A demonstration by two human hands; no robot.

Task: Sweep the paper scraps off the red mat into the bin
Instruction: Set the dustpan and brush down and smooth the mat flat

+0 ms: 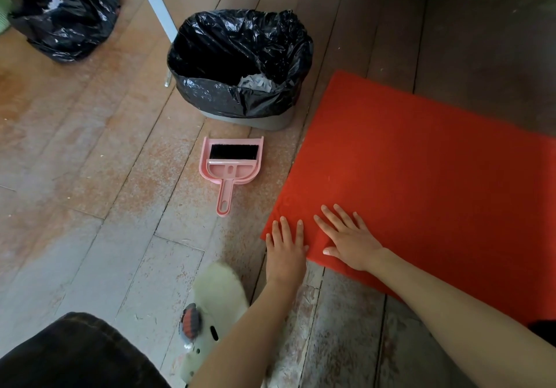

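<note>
Red mat (421, 177) corner under fingers; left hand (284, 250), right hand (350, 241) flat, fingers straight, spread, pressing mat.

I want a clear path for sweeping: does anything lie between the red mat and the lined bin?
Nothing visible does: the bin stands right beside the red mat's far left corner. The pink dustpan with its brush lies on the floor nearer, left of the mat, off that line.

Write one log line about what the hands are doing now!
left hand: flat on red mat corner | right hand: flat on mat | pink dustpan: on floor, untouched | bin: paper scraps inside
</note>
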